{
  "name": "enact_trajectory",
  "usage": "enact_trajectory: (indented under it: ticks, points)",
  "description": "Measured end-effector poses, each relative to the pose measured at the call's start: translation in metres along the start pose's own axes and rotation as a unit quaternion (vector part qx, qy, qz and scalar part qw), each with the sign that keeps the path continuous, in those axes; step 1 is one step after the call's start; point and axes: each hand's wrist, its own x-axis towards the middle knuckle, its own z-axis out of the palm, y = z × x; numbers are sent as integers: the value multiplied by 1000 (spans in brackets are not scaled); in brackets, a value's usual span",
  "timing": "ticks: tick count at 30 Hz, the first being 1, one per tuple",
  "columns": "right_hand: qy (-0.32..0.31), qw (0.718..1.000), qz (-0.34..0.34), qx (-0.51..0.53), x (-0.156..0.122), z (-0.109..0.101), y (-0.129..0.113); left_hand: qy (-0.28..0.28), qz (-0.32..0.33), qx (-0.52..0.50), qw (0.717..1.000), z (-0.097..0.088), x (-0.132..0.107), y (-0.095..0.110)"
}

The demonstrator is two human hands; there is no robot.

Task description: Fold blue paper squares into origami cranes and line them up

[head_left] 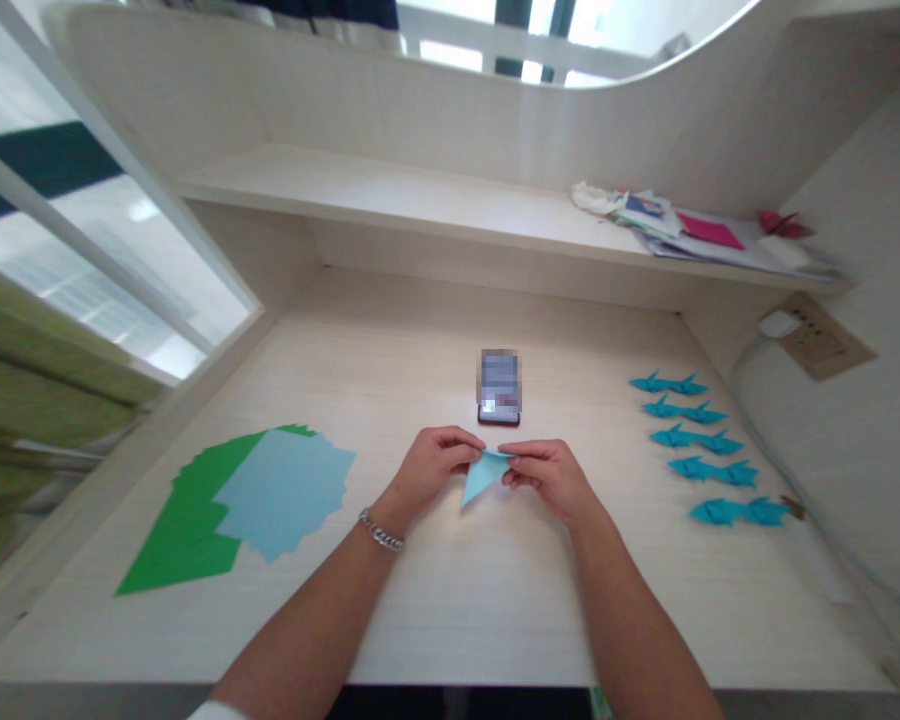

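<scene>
A small light-blue piece of folded paper [481, 474] is held between my two hands, over the middle of the desk near its front. My left hand [441, 462] pinches its upper left edge. With thumb and fingers, my right hand [544, 472] grips the right end. One pointed corner of the paper hangs down toward me. Just beyond my fingers lies a phone [499, 388] with its screen lit and blurred. Parts of the paper are hidden behind my fingertips.
Fanned light-blue sheets [289, 490] overlap green sheets [184, 520] on the left. Several folded blue paper cranes [712, 470] stand in rows at the right, near a cable [769, 440] and wall socket [825, 335]. Papers [664, 222] lie on the shelf [420, 200] above.
</scene>
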Motion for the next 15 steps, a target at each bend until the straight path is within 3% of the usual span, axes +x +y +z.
enact_trajectory:
  ticks: [4,8,15]
  points:
    - [-19,1000,-1,-11,-3,0,-6,-11,33,75,997,-1,-1,2]
    - [28,997,-11,-73,1,7,-2,-34,70,142,987,-1,-1,-1]
    - [42,993,-31,-103,6,12,8,-20,68,110,991,1,1,-4]
